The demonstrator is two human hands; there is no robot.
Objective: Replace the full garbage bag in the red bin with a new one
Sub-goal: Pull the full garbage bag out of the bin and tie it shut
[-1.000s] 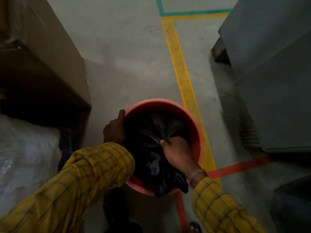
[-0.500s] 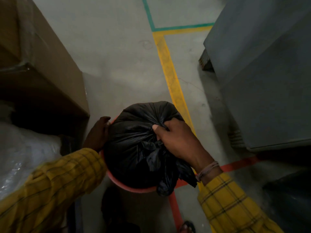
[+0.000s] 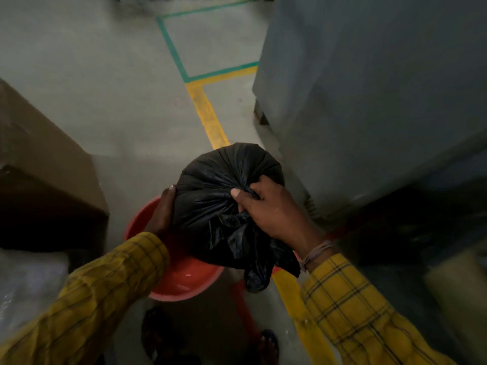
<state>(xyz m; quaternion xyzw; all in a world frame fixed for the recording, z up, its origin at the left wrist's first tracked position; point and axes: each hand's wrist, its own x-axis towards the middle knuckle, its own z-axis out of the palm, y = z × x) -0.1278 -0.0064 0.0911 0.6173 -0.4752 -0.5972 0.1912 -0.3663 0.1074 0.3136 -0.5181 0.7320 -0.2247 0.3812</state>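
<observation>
Head view, with the red bin as the landmark: the full black garbage bag is up out of the bin, hanging above its far-right rim, with its bulk clear of the opening and only its lower part overlapping the rim from this angle. The right hand grips the gathered, knotted neck of the bag, its fingers curled tight into the bunched plastic, and the loose tail of the bag dangles down past the bin's near-right edge. The left hand sits at the bin's left rim with the palm pressed flat against the bag's side; its fingers lie around the bag rather than closed on anything (a steadying hold, as far as I can judge).

The bin's inside shows bare red plastic at the near wall, so no liner appears to be left in it.

Progress, as a judgement: the removal half is nearly done, since the bag is tied and lifted free. Left to do: set the full bag aside on the concrete floor, fetch a new bag (none is visible here), open it, and fit it over the rim.
</observation>
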